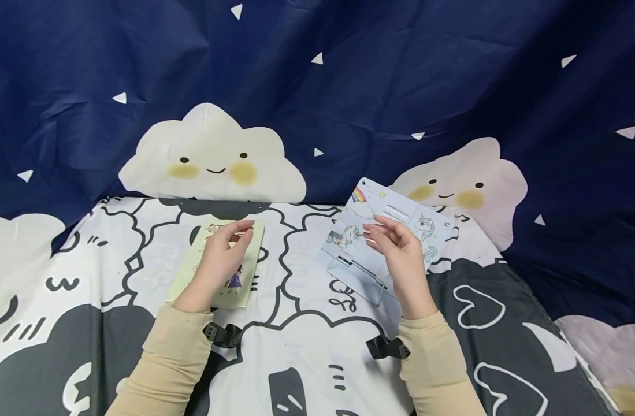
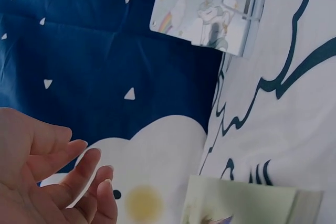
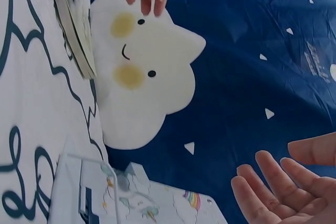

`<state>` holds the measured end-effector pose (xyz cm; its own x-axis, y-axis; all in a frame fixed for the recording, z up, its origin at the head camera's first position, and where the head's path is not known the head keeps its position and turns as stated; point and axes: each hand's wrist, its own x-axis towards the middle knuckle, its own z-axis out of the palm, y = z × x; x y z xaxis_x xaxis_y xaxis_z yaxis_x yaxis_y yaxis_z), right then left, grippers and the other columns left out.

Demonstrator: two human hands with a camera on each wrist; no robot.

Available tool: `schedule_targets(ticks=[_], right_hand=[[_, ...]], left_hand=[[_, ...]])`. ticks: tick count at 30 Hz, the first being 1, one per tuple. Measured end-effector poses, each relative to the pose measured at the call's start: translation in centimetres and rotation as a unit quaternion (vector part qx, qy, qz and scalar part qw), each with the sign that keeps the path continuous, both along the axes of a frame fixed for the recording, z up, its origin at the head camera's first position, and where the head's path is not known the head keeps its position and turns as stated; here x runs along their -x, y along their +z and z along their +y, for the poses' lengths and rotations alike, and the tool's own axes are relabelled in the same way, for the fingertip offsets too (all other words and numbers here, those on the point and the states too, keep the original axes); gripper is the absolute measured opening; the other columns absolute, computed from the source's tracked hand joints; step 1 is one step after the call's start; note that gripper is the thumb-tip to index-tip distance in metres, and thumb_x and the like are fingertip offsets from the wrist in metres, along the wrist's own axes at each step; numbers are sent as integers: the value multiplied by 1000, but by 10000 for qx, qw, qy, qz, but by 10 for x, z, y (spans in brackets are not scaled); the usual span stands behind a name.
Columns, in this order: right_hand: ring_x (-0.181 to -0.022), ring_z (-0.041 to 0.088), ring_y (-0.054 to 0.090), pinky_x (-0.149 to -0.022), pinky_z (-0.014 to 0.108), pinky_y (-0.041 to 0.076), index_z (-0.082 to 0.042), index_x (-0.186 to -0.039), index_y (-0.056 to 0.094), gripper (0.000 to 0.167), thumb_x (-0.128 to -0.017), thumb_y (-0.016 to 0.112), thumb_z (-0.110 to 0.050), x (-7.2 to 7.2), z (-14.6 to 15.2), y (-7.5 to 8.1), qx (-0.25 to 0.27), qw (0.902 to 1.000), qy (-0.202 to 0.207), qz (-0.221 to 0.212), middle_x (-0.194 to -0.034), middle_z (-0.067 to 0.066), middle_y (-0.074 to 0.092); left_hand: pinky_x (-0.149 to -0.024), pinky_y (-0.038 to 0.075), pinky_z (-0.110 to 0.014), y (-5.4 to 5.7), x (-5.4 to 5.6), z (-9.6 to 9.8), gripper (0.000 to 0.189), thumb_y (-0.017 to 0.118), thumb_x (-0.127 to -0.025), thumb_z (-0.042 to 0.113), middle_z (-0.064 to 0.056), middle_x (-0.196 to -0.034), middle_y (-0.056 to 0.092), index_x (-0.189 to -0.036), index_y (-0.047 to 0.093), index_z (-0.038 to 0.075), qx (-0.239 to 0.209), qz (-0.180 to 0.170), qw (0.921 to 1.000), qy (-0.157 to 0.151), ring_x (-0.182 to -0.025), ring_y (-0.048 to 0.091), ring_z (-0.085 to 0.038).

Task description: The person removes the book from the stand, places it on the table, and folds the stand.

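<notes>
My left hand (image 1: 226, 254) hovers over a pale green book (image 1: 249, 271) with small cartoon figures on its cover. Its fingers are loosely bent and hold nothing, as the left wrist view also shows. My right hand (image 1: 400, 254) is raised in front of a light blue book stand (image 1: 369, 214) printed with unicorns and a rainbow. The fingers of that hand are relaxed, with nothing between them in the right wrist view. A clear wire-like holder (image 1: 356, 280) sits along the stand's lower front. The stand leans back, and my right hand covers part of its face.
A cloth with black-and-white cartoon shapes (image 1: 307, 358) covers the table. Behind it hangs a dark blue curtain (image 1: 348, 86) with smiling clouds and white triangles. Each wrist wears a small black device (image 1: 223, 335).
</notes>
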<state>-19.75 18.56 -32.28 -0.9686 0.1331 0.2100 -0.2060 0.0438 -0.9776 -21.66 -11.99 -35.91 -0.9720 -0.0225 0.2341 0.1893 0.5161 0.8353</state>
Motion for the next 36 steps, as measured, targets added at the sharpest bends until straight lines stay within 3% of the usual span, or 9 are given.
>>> schedule_targets(ticks=[9, 20, 32, 36], right_hand=[[-86, 10, 72, -85, 25, 58, 4, -132, 54, 35, -99, 57, -5, 8, 17, -3, 306, 9985, -424, -161, -90, -11, 73], [-79, 8, 71, -80, 23, 59, 4, -131, 55, 35, -98, 58, -7, 14, 28, -7, 336, 9962, -752, -270, -87, -9, 74], [-77, 9, 71, -74, 21, 59, 7, -132, 54, 36, -98, 57, -5, 18, 38, -10, 341, 9942, -972, -319, -81, -11, 72], [-76, 9, 71, -74, 21, 59, 6, -132, 54, 36, -98, 57, -5, 18, 43, -9, 420, 9926, -1095, -321, -81, -10, 71]], left_hand=[[-92, 47, -42, -6, -1, 9, 37, 52, -102, 21, -17, -134, 61, -134, 61, 5, 141, -44, 9994, -321, -110, 59, -32], [-91, 49, -43, -9, -2, 15, 37, 52, -102, 22, -15, -137, 59, -135, 61, 6, 207, -200, 9990, -356, -112, 59, -31], [-86, 52, -43, -13, -5, 22, 37, 54, -100, 22, -18, -123, 64, -130, 63, 3, 215, 115, 9985, -494, -103, 62, -33], [-89, 52, -46, -14, -5, 26, 37, 54, -100, 21, -18, -124, 64, -131, 62, 3, 203, -78, 9981, -582, -105, 62, -34]])
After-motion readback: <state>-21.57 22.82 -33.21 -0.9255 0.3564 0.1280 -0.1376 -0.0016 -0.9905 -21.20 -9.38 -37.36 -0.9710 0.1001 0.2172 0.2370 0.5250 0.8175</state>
